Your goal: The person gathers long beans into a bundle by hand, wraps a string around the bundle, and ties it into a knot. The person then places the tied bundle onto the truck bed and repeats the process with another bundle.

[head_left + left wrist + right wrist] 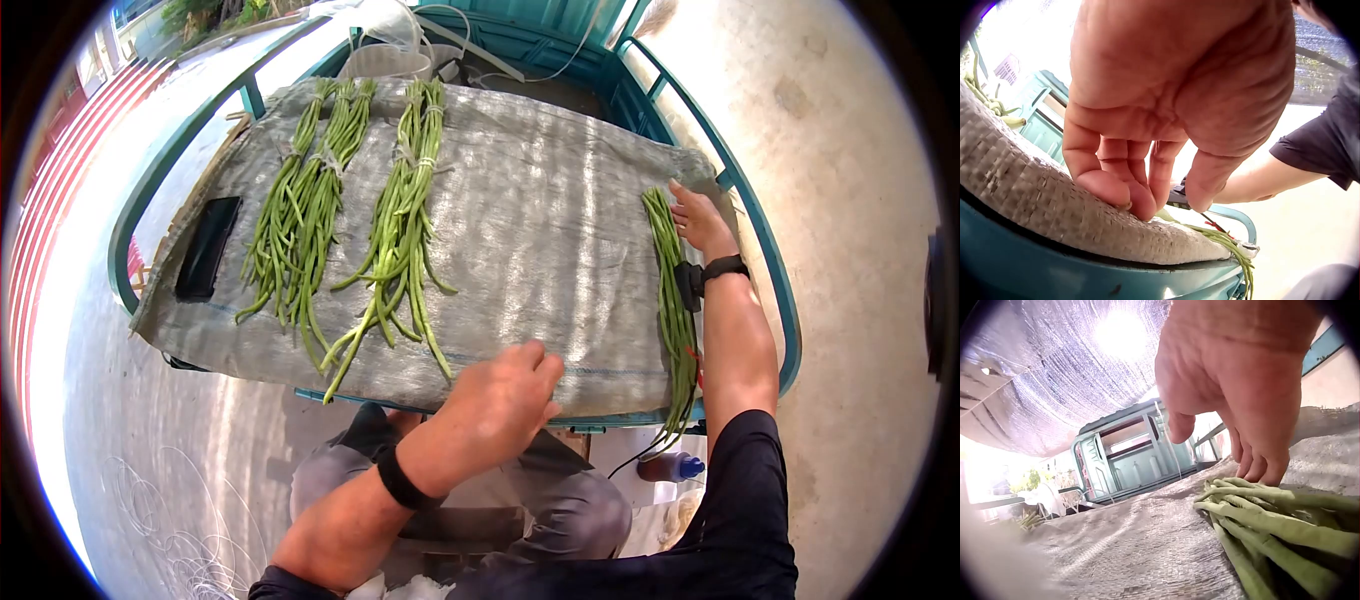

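A loose bunch of long green beans [668,285] lies lengthwise along the right side of a grey woven sheet [540,220], its lower ends hanging over the near edge. My right hand [705,222] is at the far end of this bunch, fingers extended beside the bean tips [1254,503] and thumb apart. My left hand [500,400] hovers over the sheet's near edge, its fingers [1104,184] loosely curled with nothing between them. Tied bunches of long beans [315,200] lie at the left, and more tied beans [408,210] lie left of the middle.
A black flat case-like object [208,250] lies at the sheet's left edge. Teal metal rails [770,250] run around the sides. Pale buckets [388,62] stand behind the sheet. Below the near right corner is a blue-capped bottle [672,466].
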Tool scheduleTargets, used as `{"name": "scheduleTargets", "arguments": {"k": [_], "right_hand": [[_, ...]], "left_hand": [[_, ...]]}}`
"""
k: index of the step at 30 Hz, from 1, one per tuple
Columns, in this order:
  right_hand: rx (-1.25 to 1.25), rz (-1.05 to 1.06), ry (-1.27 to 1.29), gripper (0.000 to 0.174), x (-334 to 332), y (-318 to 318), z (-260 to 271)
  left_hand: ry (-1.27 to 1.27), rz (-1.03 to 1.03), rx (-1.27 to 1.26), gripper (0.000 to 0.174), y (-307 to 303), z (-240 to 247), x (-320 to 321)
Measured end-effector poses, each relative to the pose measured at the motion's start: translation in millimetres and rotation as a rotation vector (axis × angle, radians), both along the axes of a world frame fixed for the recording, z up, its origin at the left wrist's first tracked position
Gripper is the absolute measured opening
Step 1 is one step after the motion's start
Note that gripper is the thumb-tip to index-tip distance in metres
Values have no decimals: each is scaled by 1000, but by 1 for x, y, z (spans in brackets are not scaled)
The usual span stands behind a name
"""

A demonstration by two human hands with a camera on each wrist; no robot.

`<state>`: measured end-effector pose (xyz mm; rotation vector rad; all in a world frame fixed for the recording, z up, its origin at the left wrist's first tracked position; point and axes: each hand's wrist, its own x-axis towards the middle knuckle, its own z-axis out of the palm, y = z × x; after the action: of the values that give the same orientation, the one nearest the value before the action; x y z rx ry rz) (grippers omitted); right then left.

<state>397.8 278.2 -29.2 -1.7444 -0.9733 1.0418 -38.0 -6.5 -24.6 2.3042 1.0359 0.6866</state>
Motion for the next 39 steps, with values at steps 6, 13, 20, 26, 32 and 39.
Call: {"name": "scheduleTargets", "arguments": {"k": [6,13,20,26,32,39], "right_hand": [[-64,34,-27,72,17,-20,3],[-136,148,-554,40,-7,-58,25],[99,277,-265,36,-56,-88,84],[370,425,120,27,-145,-141,176],[731,731,420,31,-210,-231,225],[912,982,723,21,-239,-296,228]], "left_hand": [[-36,9,51,30,0,-3,1],[-15,9,43,28,1,-3,2],[-52,8,38,29,3,-13,2],[-88,-2,71,31,2,-18,2],[-117,-21,81,31,4,-23,1],[-197,-11,69,27,7,-27,-3]]}}
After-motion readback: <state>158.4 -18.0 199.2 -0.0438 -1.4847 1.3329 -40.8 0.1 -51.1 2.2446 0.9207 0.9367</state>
